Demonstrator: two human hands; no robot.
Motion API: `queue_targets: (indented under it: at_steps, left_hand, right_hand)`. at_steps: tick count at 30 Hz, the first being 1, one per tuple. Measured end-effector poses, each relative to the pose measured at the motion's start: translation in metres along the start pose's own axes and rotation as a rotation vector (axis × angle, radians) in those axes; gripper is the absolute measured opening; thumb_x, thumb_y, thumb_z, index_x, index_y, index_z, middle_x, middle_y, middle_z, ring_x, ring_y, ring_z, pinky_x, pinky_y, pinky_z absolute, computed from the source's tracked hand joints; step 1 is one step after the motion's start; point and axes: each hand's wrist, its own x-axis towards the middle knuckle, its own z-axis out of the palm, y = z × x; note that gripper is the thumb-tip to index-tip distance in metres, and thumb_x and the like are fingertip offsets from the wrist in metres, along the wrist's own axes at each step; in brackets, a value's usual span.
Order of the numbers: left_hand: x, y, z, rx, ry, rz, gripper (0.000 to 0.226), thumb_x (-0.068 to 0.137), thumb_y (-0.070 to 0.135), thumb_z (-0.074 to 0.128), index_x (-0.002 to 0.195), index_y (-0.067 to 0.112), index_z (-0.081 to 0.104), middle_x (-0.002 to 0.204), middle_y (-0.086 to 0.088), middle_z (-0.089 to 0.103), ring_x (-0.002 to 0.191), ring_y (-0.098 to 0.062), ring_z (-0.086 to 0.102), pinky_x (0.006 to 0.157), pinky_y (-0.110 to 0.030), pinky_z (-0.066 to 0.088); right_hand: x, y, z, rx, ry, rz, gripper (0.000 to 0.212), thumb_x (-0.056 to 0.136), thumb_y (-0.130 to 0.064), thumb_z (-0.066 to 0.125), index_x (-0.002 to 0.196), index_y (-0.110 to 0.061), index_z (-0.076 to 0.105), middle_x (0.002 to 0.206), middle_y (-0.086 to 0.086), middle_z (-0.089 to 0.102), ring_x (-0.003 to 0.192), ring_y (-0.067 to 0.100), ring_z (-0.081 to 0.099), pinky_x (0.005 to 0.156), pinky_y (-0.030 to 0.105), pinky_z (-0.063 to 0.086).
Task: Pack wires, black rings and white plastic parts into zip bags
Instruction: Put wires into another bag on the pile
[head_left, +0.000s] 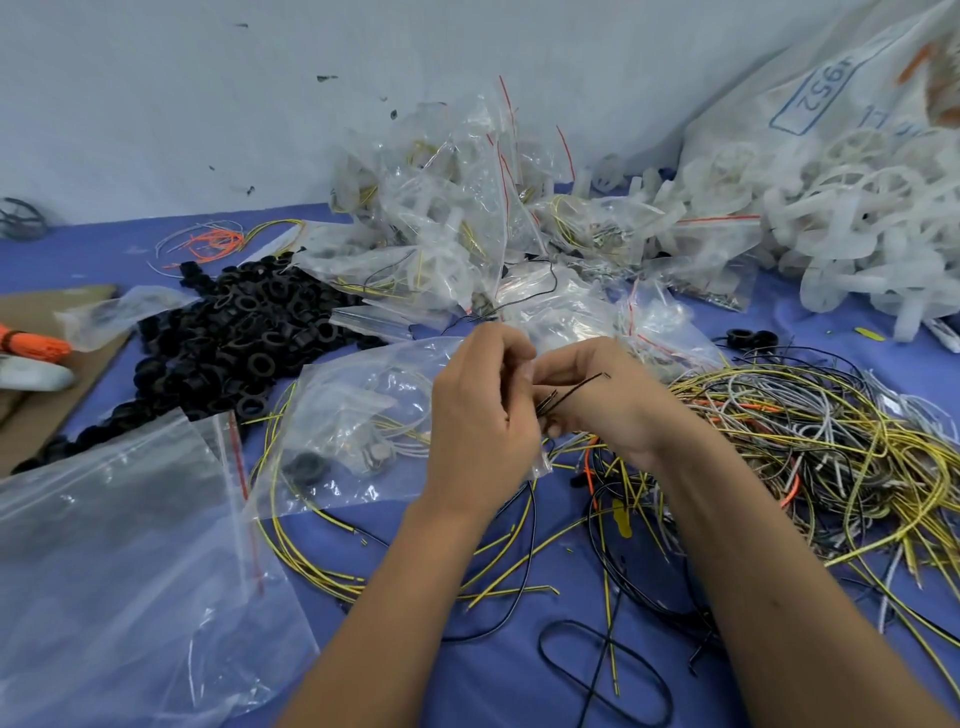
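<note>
Both forearms are bare, with no sleeves in view; the left hand (480, 415) and right hand (602, 400) wear no gloves, rings or watch.

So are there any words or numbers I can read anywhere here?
"1952", in a blue box, seen upside down, on the big white sack at the top right.
More blue print beside that box: cut off and too blurred to read.
Nothing else has writing.
</note>
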Motion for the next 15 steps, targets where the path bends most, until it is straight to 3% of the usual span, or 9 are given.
queue_targets:
  at_steps: [4, 7, 11, 15]
  left_hand:
    - [-0.003, 0.007, 0.002, -0.029, 0.038, 0.060, 0.017, 0.087, -0.006, 0.061, 0.093, 0.009, 0.060, 0.084, 0.004, 0.060, 0.076, -0.013, 0.057, 0.067, -0.024, 0.046]
    - [-0.004, 0.010, 0.002, -0.033, 0.052, 0.074, 0.019, 0.085, -0.009, 0.062, 0.092, 0.008, 0.060, 0.084, 0.005, 0.059, 0.075, -0.010, 0.055, 0.068, -0.016, 0.042]
    - [-0.005, 0.013, 0.003, -0.035, 0.083, 0.096, 0.019, 0.084, -0.011, 0.062, 0.091, 0.006, 0.060, 0.084, 0.007, 0.056, 0.077, -0.002, 0.052, 0.071, -0.009, 0.036]
    - [-0.006, 0.015, 0.003, -0.031, 0.094, 0.115, 0.017, 0.085, -0.009, 0.062, 0.092, 0.006, 0.060, 0.085, 0.007, 0.056, 0.079, 0.002, 0.049, 0.075, -0.008, 0.035]
  right_hand:
    - [0.001, 0.001, 0.009, 0.062, 0.028, -0.083, 0.016, 0.088, 0.016, 0.057, 0.095, 0.006, 0.068, 0.079, 0.025, 0.071, 0.069, 0.025, 0.062, 0.058, 0.030, 0.050]
    - [0.001, -0.001, 0.016, 0.036, 0.015, -0.120, 0.034, 0.085, 0.019, 0.051, 0.077, -0.007, 0.070, 0.067, 0.004, 0.071, 0.063, 0.014, 0.066, 0.053, 0.023, 0.050]
    - [0.002, 0.000, 0.021, -0.024, -0.030, -0.142, 0.046, 0.085, 0.022, 0.044, 0.064, -0.014, 0.063, 0.055, -0.008, 0.063, 0.054, 0.006, 0.058, 0.049, 0.019, 0.043]
    - [0.003, 0.003, 0.026, -0.011, -0.122, -0.155, 0.033, 0.086, 0.016, 0.045, 0.070, -0.012, 0.055, 0.058, 0.001, 0.055, 0.056, 0.024, 0.052, 0.051, 0.037, 0.044]
